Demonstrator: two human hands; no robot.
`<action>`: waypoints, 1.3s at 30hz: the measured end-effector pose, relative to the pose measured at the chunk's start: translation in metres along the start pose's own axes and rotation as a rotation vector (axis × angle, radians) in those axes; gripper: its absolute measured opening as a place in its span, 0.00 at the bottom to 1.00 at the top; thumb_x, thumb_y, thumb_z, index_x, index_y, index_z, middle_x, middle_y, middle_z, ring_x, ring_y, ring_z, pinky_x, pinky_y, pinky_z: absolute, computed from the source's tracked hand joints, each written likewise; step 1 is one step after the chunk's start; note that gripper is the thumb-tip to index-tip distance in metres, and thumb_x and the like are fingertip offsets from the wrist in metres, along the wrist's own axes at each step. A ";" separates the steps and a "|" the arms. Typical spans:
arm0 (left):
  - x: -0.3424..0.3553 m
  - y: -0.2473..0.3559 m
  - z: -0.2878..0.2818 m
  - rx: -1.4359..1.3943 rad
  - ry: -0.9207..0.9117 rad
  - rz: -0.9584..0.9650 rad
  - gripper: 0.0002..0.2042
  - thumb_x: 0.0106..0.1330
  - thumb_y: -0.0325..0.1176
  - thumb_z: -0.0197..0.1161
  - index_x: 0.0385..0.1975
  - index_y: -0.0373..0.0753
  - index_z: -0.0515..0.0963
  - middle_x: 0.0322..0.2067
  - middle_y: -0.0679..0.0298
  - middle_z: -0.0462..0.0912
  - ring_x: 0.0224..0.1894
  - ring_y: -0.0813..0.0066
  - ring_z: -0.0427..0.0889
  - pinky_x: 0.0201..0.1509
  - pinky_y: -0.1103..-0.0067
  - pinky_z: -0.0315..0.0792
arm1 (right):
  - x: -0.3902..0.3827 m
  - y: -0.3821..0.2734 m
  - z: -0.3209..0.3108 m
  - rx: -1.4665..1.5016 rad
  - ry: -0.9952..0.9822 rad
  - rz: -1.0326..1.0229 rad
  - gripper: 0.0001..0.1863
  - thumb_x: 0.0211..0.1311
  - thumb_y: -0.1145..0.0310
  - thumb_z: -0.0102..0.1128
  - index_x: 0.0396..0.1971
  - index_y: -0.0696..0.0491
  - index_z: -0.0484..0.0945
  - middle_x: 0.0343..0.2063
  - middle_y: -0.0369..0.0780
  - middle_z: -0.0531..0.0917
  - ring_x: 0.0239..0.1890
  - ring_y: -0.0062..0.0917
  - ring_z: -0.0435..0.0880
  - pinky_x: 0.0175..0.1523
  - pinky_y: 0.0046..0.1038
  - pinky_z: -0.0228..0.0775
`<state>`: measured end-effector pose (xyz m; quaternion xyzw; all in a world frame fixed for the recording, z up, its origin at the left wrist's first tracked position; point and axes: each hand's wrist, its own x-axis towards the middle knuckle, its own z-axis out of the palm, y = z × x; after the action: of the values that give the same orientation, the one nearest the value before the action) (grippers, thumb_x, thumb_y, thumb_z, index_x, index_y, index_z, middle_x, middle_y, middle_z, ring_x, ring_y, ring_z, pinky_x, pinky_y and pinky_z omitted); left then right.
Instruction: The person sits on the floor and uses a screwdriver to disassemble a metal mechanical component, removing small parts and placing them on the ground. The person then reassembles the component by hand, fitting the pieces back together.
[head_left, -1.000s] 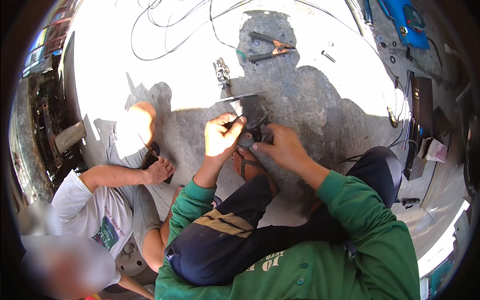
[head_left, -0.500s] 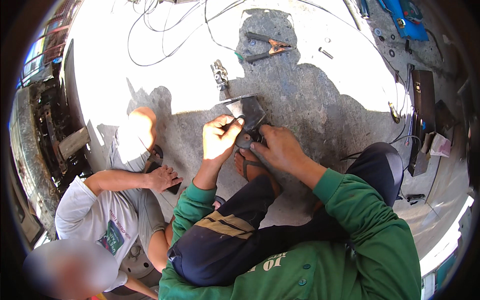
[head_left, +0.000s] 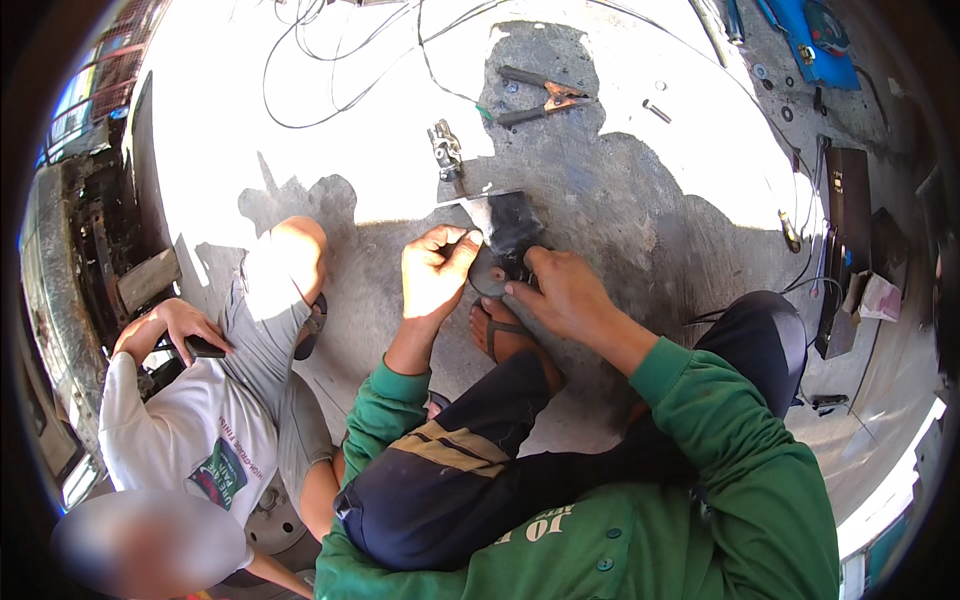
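In front of my crossed legs, a dark box-shaped metal part (head_left: 513, 222) sits on the concrete, with a pale flat face on its left. A short shaft with a metal universal joint (head_left: 446, 150) extends beyond it. My left hand (head_left: 437, 268) is closed in a pinch at the part's near left corner; what its fingertips hold is too small to make out. A round grey disc (head_left: 488, 281) with a centre hole lies between my hands. My right hand (head_left: 568, 292) grips its right edge, thumb on top, fingers partly hidden beside the dark part.
A welding clamp (head_left: 560, 98) with black handles and loose cables (head_left: 330, 58) lie beyond. A bolt (head_left: 657, 111) and several washers are scattered right, near a brown case (head_left: 846, 200) and blue sheet (head_left: 805, 50). My sandalled foot (head_left: 497, 330) is under my hands. A co-worker (head_left: 190, 440) sits left.
The co-worker's hand has drawn back left onto the lap with a dark phone-like object. My hands stay almost in place; the box-shaped part appears slightly turned.
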<state>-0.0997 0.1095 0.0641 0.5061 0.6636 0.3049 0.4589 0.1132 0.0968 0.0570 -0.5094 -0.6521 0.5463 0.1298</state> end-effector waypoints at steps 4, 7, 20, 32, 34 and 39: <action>-0.010 -0.005 -0.015 0.000 0.050 0.008 0.10 0.69 0.29 0.71 0.26 0.34 0.79 0.21 0.73 0.76 0.25 0.88 0.67 0.28 0.83 0.66 | 0.000 0.000 0.002 0.047 0.036 0.016 0.20 0.60 0.57 0.70 0.31 0.61 0.77 0.24 0.52 0.83 0.32 0.48 0.85 0.39 0.45 0.74; -0.027 -0.015 -0.021 -0.029 0.142 0.009 0.11 0.69 0.29 0.71 0.25 0.34 0.78 0.21 0.73 0.76 0.25 0.87 0.68 0.28 0.82 0.66 | 0.001 -0.003 0.003 0.090 0.036 0.052 0.19 0.59 0.59 0.71 0.31 0.62 0.78 0.21 0.50 0.82 0.24 0.43 0.84 0.32 0.40 0.73; -0.146 -0.076 -0.010 -0.123 0.177 -0.319 0.12 0.72 0.36 0.68 0.34 0.34 0.77 0.26 0.68 0.78 0.30 0.83 0.72 0.33 0.79 0.68 | -0.001 -0.003 0.011 0.184 0.029 0.144 0.20 0.56 0.60 0.76 0.33 0.63 0.81 0.22 0.46 0.86 0.25 0.31 0.87 0.32 0.33 0.76; -0.179 -0.115 0.024 0.421 -0.121 -0.012 0.30 0.61 0.44 0.73 0.61 0.35 0.75 0.70 0.47 0.65 0.70 0.42 0.68 0.71 0.57 0.66 | -0.003 -0.030 -0.040 0.419 -0.107 0.354 0.13 0.69 0.65 0.63 0.31 0.61 0.79 0.21 0.40 0.84 0.22 0.22 0.84 0.28 0.24 0.73; -0.175 -0.108 0.022 0.441 -0.182 -0.081 0.31 0.60 0.43 0.72 0.62 0.35 0.74 0.73 0.49 0.60 0.71 0.42 0.66 0.72 0.56 0.65 | -0.006 -0.023 -0.061 0.326 -0.172 0.290 0.13 0.69 0.66 0.60 0.30 0.61 0.77 0.21 0.42 0.84 0.20 0.25 0.83 0.28 0.27 0.73; -0.173 -0.115 0.024 0.409 -0.132 -0.055 0.28 0.58 0.40 0.72 0.58 0.33 0.76 0.71 0.49 0.65 0.69 0.43 0.69 0.70 0.56 0.67 | 0.010 -0.014 -0.083 -0.336 -0.125 -0.141 0.09 0.65 0.71 0.58 0.31 0.62 0.76 0.22 0.51 0.77 0.23 0.41 0.81 0.33 0.38 0.71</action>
<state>-0.1117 -0.0915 0.0067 0.5893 0.6935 0.1176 0.3974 0.1615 0.1545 0.0951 -0.4420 -0.7750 0.4499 0.0400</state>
